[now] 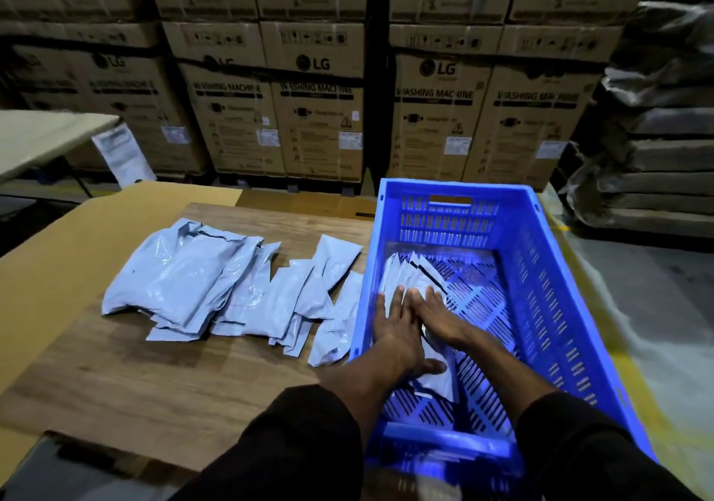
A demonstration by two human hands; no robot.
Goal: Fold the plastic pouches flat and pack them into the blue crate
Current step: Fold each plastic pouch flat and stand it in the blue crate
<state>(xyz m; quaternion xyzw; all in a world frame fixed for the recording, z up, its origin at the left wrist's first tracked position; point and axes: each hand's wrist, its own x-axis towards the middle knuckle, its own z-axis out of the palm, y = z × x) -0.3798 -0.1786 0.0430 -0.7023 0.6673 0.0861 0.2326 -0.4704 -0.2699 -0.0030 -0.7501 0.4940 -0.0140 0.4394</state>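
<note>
Both hands lie flat, fingers straight: my left hand and right hand press the pouches packed under them in the crate. Left of my left hand, the loose pile waits on the board. They look light, soft, slippery; I'd pinch each by an edge.

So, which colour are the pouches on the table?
Pale grey-blue pouches, plain, no print; the head view shows it.
</note>
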